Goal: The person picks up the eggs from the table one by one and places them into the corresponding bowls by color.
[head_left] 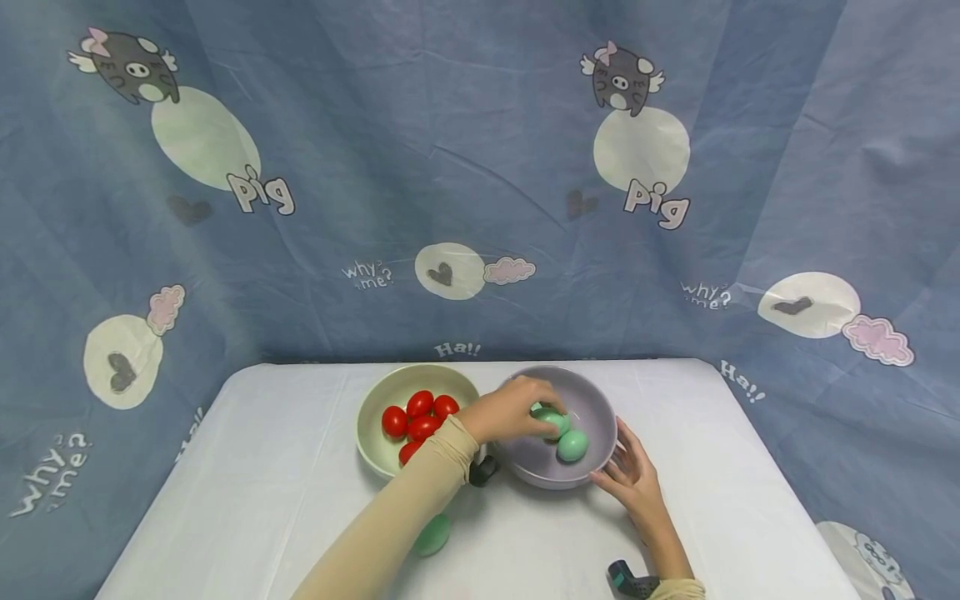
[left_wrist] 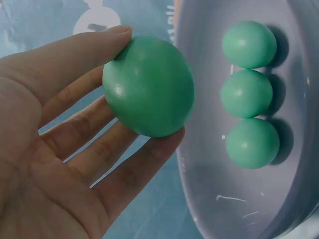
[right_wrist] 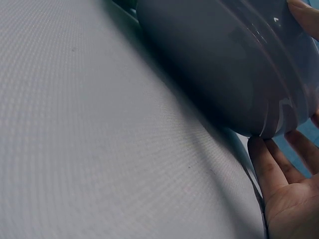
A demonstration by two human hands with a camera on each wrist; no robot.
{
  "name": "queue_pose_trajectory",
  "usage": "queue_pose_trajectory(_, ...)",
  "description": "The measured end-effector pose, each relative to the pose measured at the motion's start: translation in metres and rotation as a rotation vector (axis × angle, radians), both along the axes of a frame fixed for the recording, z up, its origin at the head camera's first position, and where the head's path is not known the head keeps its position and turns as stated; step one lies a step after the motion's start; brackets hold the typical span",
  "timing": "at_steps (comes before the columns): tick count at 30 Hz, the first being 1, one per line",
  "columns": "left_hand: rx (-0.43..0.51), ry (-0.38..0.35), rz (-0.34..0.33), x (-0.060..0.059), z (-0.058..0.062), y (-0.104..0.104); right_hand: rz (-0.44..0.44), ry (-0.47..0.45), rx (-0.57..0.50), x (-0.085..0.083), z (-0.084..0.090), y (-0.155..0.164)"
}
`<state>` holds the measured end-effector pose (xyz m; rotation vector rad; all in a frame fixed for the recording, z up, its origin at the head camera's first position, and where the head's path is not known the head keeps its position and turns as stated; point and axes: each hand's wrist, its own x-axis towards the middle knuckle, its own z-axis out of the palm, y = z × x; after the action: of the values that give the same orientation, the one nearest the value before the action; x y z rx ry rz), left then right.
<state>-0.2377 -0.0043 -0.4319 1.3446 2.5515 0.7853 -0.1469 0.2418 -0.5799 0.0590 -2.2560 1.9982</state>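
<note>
My left hand reaches over the purple bowl and pinches a green egg between thumb and fingertips. Three more green eggs lie in a row on the bowl's bottom in the left wrist view. From above, the left hand partly covers the eggs, with one green egg plainly visible beside its fingers. At the bowl's right side is my right hand, its thumb and extended fingertips touching the outer wall. In the right wrist view those fingers are fairly straight against the bowl.
Left of the purple bowl stands a pale green bowl holding several red egg-shaped pieces. Another green egg-shaped piece lies on the white table, partly behind the left forearm. A blue printed cloth hangs behind the table.
</note>
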Motion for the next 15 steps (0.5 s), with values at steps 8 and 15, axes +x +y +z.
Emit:
queue_pose_trajectory(8, -0.05, -0.044, 0.021, -0.024, -0.007, 0.013, 0.003, 0.005, 0.005, -0.001, -0.002, 0.0)
queue_pose_trajectory(15, -0.061, -0.075, 0.047, -0.039, -0.016, 0.025, 0.014, 0.019, -0.01, 0.0, -0.002, 0.0)
